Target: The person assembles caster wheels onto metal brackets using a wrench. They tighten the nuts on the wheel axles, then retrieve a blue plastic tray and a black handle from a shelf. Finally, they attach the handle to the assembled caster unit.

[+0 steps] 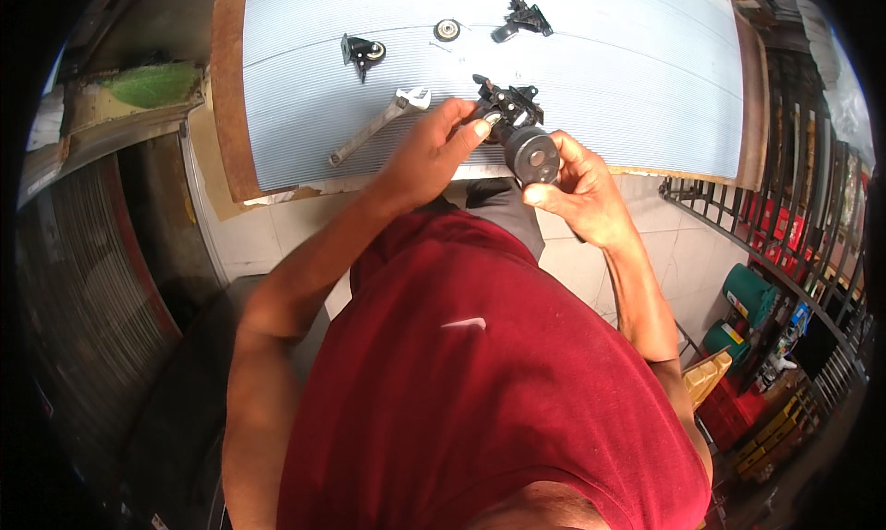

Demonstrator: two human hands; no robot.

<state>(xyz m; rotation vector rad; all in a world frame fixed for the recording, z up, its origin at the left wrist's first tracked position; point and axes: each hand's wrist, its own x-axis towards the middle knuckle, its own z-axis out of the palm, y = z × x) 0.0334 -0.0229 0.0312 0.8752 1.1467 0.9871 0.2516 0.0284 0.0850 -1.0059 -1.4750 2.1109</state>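
My left hand [438, 151] pinches a black caster [513, 103] near the table's front edge, thumb and fingers closed at the pale ring of its wheel. Close beside it, my right hand [583, 190] grips a black tool [532, 155] with a round, drum-like end turned up; its exact kind is unclear. The tool overlaps the caster, so I cannot tell whether they touch. To the left of my left hand lies an adjustable wrench [374, 131] with its jaw pointing away from me.
Farther back on the pale blue ribbed tabletop [637, 78] lie another caster [365, 55], a loose wheel [447, 30], a small bolt [440, 46] and a black caster bracket [526, 19]. A metal rack [784, 198] stands at right, with green machines [749, 295] below.
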